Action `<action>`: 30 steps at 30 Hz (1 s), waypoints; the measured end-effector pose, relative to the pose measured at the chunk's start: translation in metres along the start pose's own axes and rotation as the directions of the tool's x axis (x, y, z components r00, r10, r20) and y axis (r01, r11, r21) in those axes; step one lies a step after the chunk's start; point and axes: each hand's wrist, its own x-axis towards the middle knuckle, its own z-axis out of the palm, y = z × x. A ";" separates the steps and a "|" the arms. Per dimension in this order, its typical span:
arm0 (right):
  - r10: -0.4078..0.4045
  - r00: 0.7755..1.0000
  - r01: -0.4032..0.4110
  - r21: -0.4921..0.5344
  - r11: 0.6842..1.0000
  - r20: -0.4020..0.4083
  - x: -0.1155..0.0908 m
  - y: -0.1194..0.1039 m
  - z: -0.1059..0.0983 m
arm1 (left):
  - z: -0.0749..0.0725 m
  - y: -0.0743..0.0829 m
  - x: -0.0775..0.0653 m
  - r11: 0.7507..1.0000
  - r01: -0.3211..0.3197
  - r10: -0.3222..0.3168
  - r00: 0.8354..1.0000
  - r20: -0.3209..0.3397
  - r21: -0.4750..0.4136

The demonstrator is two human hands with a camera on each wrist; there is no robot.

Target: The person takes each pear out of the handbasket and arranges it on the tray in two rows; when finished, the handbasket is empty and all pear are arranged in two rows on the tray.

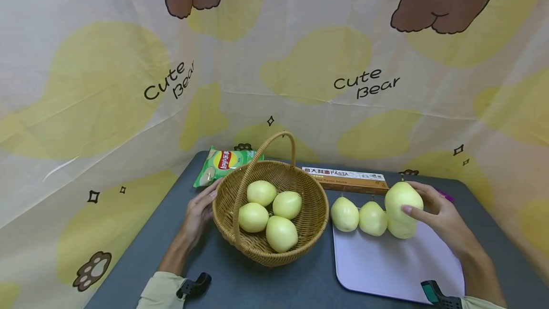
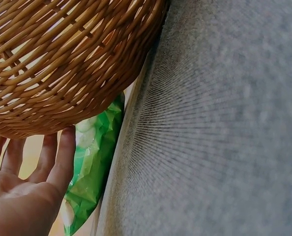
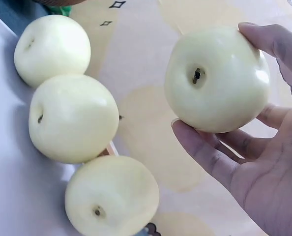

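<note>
My right hand (image 1: 446, 218) grips a pale yellow-green pear (image 1: 403, 198) between thumb and fingers, raised over the row on the board. In the right wrist view this held pear (image 3: 217, 81) stands apart from three other pears (image 3: 74, 118). The row sits along the far edge of a pale lilac board (image 1: 386, 271). My left hand (image 1: 199, 211) touches the left side of a wicker basket (image 1: 309, 194) with extended fingers; in the left wrist view its fingertips meet the weave (image 2: 62, 78). Several pears (image 1: 281, 233) lie inside the basket, under its arched handle.
Behind the basket, at the left, lies a green chip bag (image 1: 227, 161). A pasta box (image 1: 351, 181) lies at the back of the grey table (image 1: 240, 290). A printed cloth (image 1: 300, 61) hangs behind the table. A purple item (image 1: 446, 196) peeks out beyond my right hand.
</note>
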 end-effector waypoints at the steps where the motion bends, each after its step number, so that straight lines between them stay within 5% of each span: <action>1: 0.001 1.000 -0.001 0.001 1.000 -0.008 -0.001 0.002 -0.002 | 0.000 0.000 0.000 1.000 -0.002 0.002 1.000 -0.002 0.001; 21: 0.158 0.982 -0.154 0.049 0.987 -0.100 -0.014 0.051 -0.035 | -0.001 -0.003 0.001 0.999 -0.015 0.015 1.000 0.005 -0.045; 30: 0.291 0.956 -0.289 0.052 0.956 -0.046 -0.014 0.071 -0.040 | 0.000 -0.001 0.000 0.998 -0.023 0.024 1.000 0.009 -0.051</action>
